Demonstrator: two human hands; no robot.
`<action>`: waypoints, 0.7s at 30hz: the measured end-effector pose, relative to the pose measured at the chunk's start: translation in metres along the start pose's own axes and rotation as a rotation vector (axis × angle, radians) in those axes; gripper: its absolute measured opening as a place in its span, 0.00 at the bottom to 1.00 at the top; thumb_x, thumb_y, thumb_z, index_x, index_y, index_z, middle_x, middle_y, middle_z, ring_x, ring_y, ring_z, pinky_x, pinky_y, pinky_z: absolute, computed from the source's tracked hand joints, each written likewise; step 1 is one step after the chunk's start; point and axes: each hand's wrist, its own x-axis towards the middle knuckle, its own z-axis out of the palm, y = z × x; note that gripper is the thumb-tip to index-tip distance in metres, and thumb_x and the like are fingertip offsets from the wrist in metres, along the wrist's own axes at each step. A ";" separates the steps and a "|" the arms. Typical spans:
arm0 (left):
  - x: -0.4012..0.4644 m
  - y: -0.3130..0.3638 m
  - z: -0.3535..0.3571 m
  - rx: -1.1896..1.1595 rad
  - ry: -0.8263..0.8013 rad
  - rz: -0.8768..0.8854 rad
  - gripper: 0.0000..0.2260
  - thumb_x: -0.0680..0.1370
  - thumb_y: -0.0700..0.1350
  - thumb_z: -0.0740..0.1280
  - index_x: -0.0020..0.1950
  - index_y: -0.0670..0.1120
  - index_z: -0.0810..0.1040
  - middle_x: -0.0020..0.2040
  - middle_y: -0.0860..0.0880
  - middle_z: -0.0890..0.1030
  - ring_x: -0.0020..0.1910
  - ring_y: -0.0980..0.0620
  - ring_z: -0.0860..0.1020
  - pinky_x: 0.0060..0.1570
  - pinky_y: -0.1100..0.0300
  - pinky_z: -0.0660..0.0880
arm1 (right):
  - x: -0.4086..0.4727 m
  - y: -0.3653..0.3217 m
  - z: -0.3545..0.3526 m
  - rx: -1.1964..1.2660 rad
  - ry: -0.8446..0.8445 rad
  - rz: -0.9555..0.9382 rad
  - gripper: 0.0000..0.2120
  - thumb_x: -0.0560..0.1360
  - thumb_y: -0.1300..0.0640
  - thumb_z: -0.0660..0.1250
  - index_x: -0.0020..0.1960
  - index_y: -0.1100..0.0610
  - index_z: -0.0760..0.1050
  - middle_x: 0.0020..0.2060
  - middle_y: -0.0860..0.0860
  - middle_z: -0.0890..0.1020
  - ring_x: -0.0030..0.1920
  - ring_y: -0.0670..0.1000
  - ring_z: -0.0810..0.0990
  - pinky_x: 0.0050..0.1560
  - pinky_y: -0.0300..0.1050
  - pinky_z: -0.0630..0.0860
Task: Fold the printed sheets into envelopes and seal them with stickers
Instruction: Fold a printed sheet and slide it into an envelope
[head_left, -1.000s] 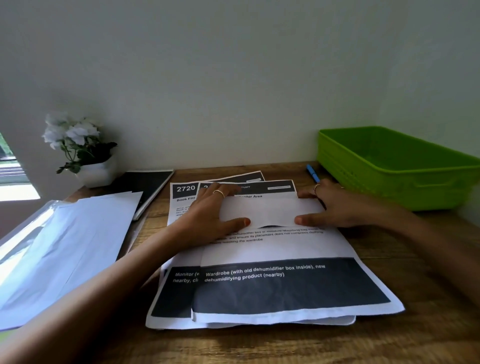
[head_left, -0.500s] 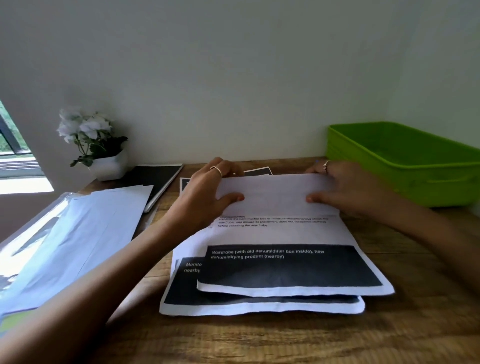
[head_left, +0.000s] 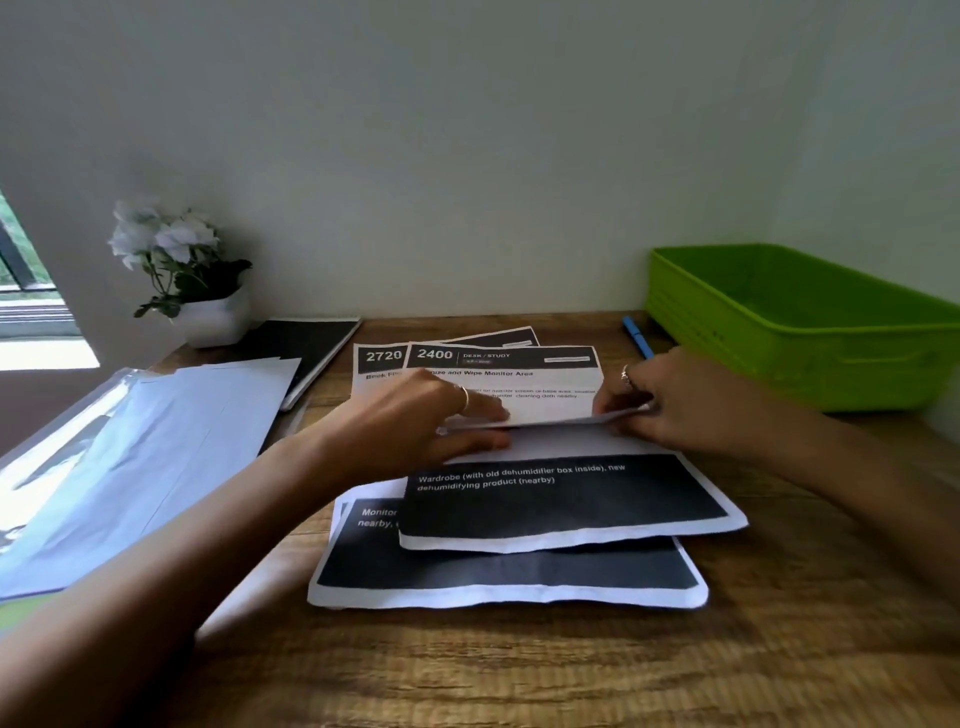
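Wooden desk (head_left: 779, 649) seen from above and in front, set against a pale wall. Taking the top printed sheet (head_left: 561, 499) as the landmark: it lies at mid-desk, its far portion folded toward the viewer, its dark band with white lettering nearest the viewer. Left of the sheet, a spread of white envelopes (head_left: 156, 441) partly in a clear sleeve. Right of and beyond the sheet, a green plastic tray (head_left: 810, 332). Directly under the sheet, a stack of further printed sheets (head_left: 498, 577), projecting at its near and far edges, headers "2720" and "2400" legible. At the sheet's left fold end, the left hand (head_left: 415, 426) pinches the folded edge, thumb below and fingers above. At the right fold end, the right hand (head_left: 691, 405) pinches the same edge with curled fingers. Beyond and left of the sheet, a white potted plant (head_left: 187, 275) and a dark notebook (head_left: 306, 348). Beyond and right of it, a blue pen (head_left: 637, 336).
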 end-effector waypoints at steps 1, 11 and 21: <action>0.000 0.001 0.001 0.012 -0.072 -0.010 0.26 0.73 0.66 0.57 0.65 0.54 0.76 0.64 0.58 0.76 0.62 0.60 0.74 0.63 0.63 0.70 | 0.000 0.000 0.001 -0.021 -0.024 -0.013 0.10 0.71 0.61 0.69 0.48 0.48 0.81 0.46 0.45 0.85 0.47 0.43 0.81 0.53 0.47 0.77; 0.002 0.005 0.013 0.043 -0.130 -0.104 0.23 0.77 0.61 0.58 0.69 0.55 0.69 0.69 0.56 0.71 0.66 0.57 0.70 0.67 0.57 0.67 | -0.004 -0.018 0.004 -0.294 -0.136 0.036 0.20 0.74 0.35 0.55 0.47 0.49 0.75 0.36 0.44 0.74 0.43 0.48 0.75 0.45 0.47 0.74; 0.008 0.004 0.021 -0.101 -0.258 -0.153 0.23 0.80 0.56 0.56 0.74 0.57 0.59 0.75 0.60 0.58 0.73 0.56 0.59 0.73 0.58 0.54 | 0.003 -0.027 0.044 0.019 -0.260 -0.073 0.25 0.82 0.47 0.48 0.77 0.49 0.48 0.77 0.44 0.50 0.75 0.40 0.48 0.70 0.32 0.43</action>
